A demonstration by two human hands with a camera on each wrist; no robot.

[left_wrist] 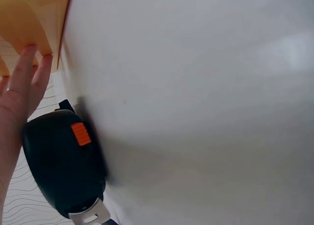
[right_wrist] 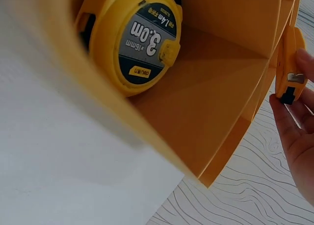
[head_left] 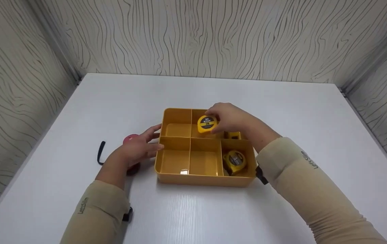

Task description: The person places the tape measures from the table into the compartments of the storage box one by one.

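Observation:
My right hand [head_left: 229, 117] pinches a small yellow tape measure [head_left: 207, 124] over the back middle compartment of an orange divided box [head_left: 203, 180]. In the right wrist view this tape measure [right_wrist: 290, 63] shows its metal hook edge-on between thumb and fingers. Against the box's left wall lie the extended fingers of my left hand [head_left: 135, 149]. A larger yellow tape measure [head_left: 235, 161] marked 3.0m sits in the front right compartment. Another yellow one [head_left: 233, 135] is partly hidden by my right wrist in the back right compartment.
Beneath my left hand lies a dark tape measure [left_wrist: 61, 161] with an orange button and metal hook; a red round face [head_left: 131, 138] shows behind that hand. A black strap [head_left: 101, 152] lies to its left. Patterned panels [head_left: 207, 37] border the white table [head_left: 193, 217].

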